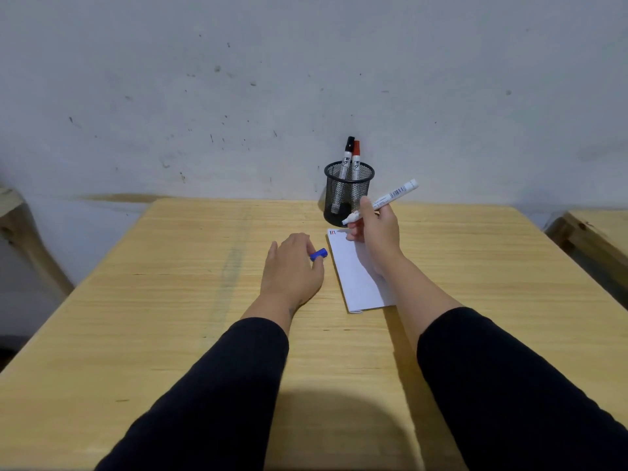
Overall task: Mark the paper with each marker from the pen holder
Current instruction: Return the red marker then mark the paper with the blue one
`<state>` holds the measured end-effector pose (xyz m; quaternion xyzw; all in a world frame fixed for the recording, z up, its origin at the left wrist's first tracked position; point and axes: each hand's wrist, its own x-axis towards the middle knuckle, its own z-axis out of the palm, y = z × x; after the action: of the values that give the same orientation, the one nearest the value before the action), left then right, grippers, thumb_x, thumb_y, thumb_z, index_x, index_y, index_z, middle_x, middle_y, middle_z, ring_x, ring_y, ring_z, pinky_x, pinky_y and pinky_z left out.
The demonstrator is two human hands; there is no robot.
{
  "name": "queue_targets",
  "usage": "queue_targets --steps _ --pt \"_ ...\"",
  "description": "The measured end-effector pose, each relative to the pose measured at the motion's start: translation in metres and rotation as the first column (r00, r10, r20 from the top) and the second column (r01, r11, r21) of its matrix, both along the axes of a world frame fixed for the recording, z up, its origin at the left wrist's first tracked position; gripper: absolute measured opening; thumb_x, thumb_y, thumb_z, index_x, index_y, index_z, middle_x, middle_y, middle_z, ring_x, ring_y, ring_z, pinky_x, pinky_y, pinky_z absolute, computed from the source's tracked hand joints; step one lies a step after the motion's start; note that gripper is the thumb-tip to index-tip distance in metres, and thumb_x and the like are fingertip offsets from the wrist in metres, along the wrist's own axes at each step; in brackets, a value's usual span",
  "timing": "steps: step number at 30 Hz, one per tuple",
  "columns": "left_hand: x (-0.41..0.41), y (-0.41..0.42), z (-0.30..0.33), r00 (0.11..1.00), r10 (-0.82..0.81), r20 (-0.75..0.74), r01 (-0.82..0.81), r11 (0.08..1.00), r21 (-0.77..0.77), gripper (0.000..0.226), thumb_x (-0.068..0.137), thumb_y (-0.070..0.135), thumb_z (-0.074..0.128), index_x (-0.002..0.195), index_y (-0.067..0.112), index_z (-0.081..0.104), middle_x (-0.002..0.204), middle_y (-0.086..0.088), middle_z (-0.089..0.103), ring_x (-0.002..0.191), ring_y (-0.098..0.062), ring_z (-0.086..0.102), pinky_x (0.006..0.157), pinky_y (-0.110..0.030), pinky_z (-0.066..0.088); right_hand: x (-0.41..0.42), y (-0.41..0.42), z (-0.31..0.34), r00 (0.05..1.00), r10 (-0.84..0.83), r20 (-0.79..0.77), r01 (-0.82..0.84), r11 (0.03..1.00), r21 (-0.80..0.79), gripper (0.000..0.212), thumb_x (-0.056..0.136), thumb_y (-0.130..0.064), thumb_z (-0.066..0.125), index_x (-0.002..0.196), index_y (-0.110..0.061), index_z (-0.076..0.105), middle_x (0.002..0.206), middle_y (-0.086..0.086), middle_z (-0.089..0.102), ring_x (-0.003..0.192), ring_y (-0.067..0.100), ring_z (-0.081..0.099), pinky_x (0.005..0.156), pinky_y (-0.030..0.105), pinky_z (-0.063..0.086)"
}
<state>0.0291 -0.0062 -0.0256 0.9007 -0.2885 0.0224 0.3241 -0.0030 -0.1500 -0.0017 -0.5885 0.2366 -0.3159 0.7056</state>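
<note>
Your table (170,300) runs wide and bare to your left, with open wood all the way to its left edge, and there is clear surface on the right past the paper (356,277) too. The far edge meets the wall (238,96), and the holder (347,195) stands right against that edge, just beyond the paper's top corner. The paper lies lengthwise, slightly angled, well in from every table edge; small red and dark marks sit at its top left corner.

Your right hand (375,232) is closed around a white marker (384,200), uncapped, its tip pointing down-left above the paper's top edge, its tail tilted up to the right beside the holder. Whether the tip touches the paper, you cannot tell.

Your left hand (292,266) rests palm down on the wood just left of the paper, its fingers pinched on a blue cap (318,254).

The mesh holder has two capped markers standing in it, leaning together: a black marker (346,161) and a red marker (355,161).
</note>
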Motion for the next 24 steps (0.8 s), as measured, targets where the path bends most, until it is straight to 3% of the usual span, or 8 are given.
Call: queue_targets --steps 3,6,9,11,13,14,19,24 --pt "0.001 -0.003 0.001 0.998 0.029 -0.053 -0.033 0.998 -0.059 0.009 0.096 0.022 0.051 0.102 0.016 0.054 0.113 0.001 0.060 0.103 -0.018 0.052 0.116 -0.040 0.023 -0.002 -0.002 0.006 1.000 -0.003 -0.019 0.003 0.999 -0.037 0.023 0.101 -0.027 0.043 0.087 -0.008 0.049 0.065 0.008 0.055 0.046 0.013 0.044 0.046 0.025 0.046" --pt "0.007 -0.001 0.001 0.981 0.013 -0.195 -0.071 0.953 -0.295 0.006 0.096 0.023 0.050 0.093 0.028 0.050 0.091 0.005 0.066 0.093 -0.021 0.060 0.095 -0.049 0.047 -0.007 -0.001 0.012 0.999 0.001 -0.053 -0.008 0.993 -0.118 0.027 0.100 -0.030 0.045 0.083 -0.011 0.052 0.064 0.005 0.056 0.048 0.013 0.048 0.052 0.026 0.051" --pt "0.006 -0.001 0.010 0.950 -0.064 -0.305 -0.104 0.857 -0.504 0.012 0.098 0.014 0.046 0.094 0.024 0.050 0.098 -0.003 0.071 0.092 -0.019 0.068 0.088 -0.045 0.055 -0.010 0.002 0.024 0.999 0.029 -0.018 -0.031 0.990 -0.136 0.027 0.099 -0.030 0.047 0.080 -0.012 0.052 0.063 0.004 0.054 0.048 0.013 0.048 0.056 0.029 0.052" --pt "0.004 -0.002 0.022 0.953 -0.094 -0.289 -0.083 0.835 -0.543 0.009 0.099 0.013 0.045 0.097 0.020 0.051 0.100 -0.001 0.072 0.093 -0.015 0.067 0.086 -0.032 0.056 -0.011 0.005 0.034 0.999 0.038 0.001 -0.037 0.987 -0.156 0.027 0.099 -0.030 0.047 0.081 -0.011 0.053 0.062 0.004 0.054 0.048 0.014 0.049 0.056 0.030 0.053" --pt "0.002 -0.004 0.034 0.969 -0.106 -0.225 -0.033 0.843 -0.538 0.007 0.099 0.015 0.045 0.098 0.017 0.052 0.099 0.005 0.072 0.089 -0.010 0.064 0.071 -0.009 0.050 -0.013 0.008 0.045 0.999 0.043 0.018 -0.039 0.986 -0.165 0.027 0.099 -0.029 0.048 0.079 -0.012 0.053 0.062 0.005 0.054 0.047 0.015 0.050 0.054 0.028 0.052" --pt "0.001 -0.004 0.039 0.973 -0.109 -0.203 -0.018 0.843 -0.538 0.007 0.099 0.017 0.045 0.099 0.016 0.052 0.098 0.006 0.072 0.086 -0.010 0.063 0.063 -0.006 0.044 -0.014 0.010 0.050 0.999 0.046 0.025 -0.041 0.984 -0.171 0.026 0.098 -0.029 0.048 0.078 -0.012 0.053 0.062 0.005 0.054 0.047 0.015 0.050 0.052 0.025 0.052" --pt "-0.002 -0.009 0.053 0.978 -0.138 -0.158 0.027 0.831 -0.556 0.005 0.098 0.020 0.047 0.098 0.019 0.053 0.098 0.001 0.073 0.091 -0.020 0.064 0.064 -0.015 0.041 -0.021 0.015 0.067 0.999 0.043 0.027 -0.036 0.972 -0.233 0.026 0.098 -0.029 0.048 0.081 -0.011 0.054 0.062 0.005 0.055 0.040 0.010 0.052 0.046 0.019 0.050" --pt "-0.007 -0.009 0.060 0.974 -0.172 -0.147 0.057 0.816 -0.575 0.006 0.098 0.018 0.048 0.098 0.017 0.054 0.095 0.006 0.072 0.090 -0.010 0.065 0.069 -0.010 0.042 -0.028 0.021 0.073 0.999 0.048 0.010 -0.043 0.949 -0.312 0.027 0.097 -0.033 0.050 0.083 -0.010 0.054 0.058 0.000 0.056 0.043 0.011 0.051 0.051 0.024 0.052"
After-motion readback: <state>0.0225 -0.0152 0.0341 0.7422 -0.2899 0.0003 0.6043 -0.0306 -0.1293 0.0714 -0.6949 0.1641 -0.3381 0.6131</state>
